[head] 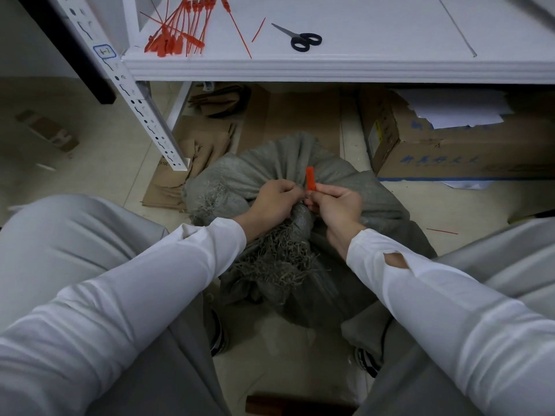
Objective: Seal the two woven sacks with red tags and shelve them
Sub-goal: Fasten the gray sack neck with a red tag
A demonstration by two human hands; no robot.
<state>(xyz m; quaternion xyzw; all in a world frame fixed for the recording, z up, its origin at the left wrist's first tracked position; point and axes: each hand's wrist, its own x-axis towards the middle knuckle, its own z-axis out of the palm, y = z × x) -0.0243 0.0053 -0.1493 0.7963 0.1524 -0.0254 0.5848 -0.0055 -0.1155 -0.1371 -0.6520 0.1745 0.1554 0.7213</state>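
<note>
tag in right hand; carton print illegible

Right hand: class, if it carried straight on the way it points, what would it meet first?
Probably the left hand, just ahead across the gathered neck of the woven sack; the red tag the right hand pinches lies between them. Depth is hard to judge.

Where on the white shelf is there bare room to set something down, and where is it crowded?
Free: the white shelf board right of the black-handled scissors, up to its seam. Crowded: the left end, under the heap of red plastic tags.
</note>
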